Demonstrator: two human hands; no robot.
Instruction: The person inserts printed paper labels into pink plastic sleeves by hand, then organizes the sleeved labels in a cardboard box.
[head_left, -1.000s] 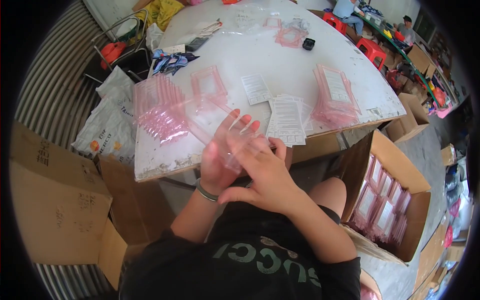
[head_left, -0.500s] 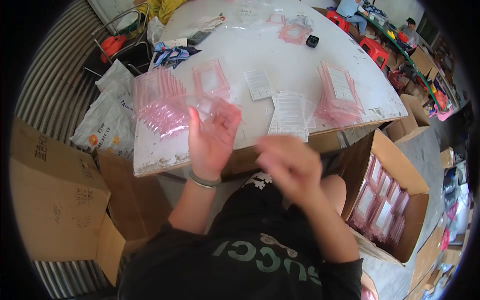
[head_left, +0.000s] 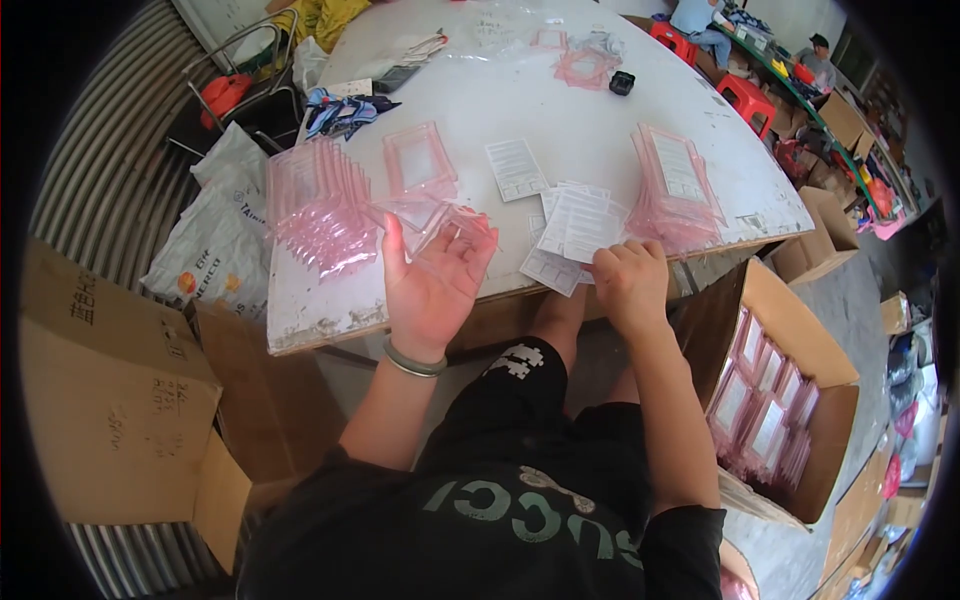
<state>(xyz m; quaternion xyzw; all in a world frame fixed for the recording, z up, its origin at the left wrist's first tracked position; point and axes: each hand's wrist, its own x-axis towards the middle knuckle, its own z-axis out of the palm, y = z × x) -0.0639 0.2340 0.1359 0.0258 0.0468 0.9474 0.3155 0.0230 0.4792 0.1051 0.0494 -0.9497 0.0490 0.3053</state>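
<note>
My left hand [head_left: 435, 290] is palm up at the table edge, thumb apart and fingers curled at a clear pink-edged plastic pouch [head_left: 436, 222] that it holds; plastic partly covers the fingertips. My right hand [head_left: 632, 285] is closed in a pinch on the near corner of a printed white card [head_left: 582, 228] at the loose card pile. Another printed card [head_left: 515, 168] lies just beyond the pile. Left of my left hand is a thick fanned stack of pink-edged pouches [head_left: 318, 200], with a smaller group of pouches [head_left: 418, 160] beside it.
Pouches with cards inside [head_left: 680, 180] are stacked at the table's right. A cardboard box [head_left: 800, 300] of filled pouches stands below. Farther back lie a small black object [head_left: 622, 83] and patterned cloth [head_left: 345, 110]. An open carton [head_left: 120, 380] is at left. Other people sit at the far right.
My right hand has moved right and down from mid-air to the card pile and pinched a card; the upper cards have shifted. My left hand has moved slightly right, with the pouch.
</note>
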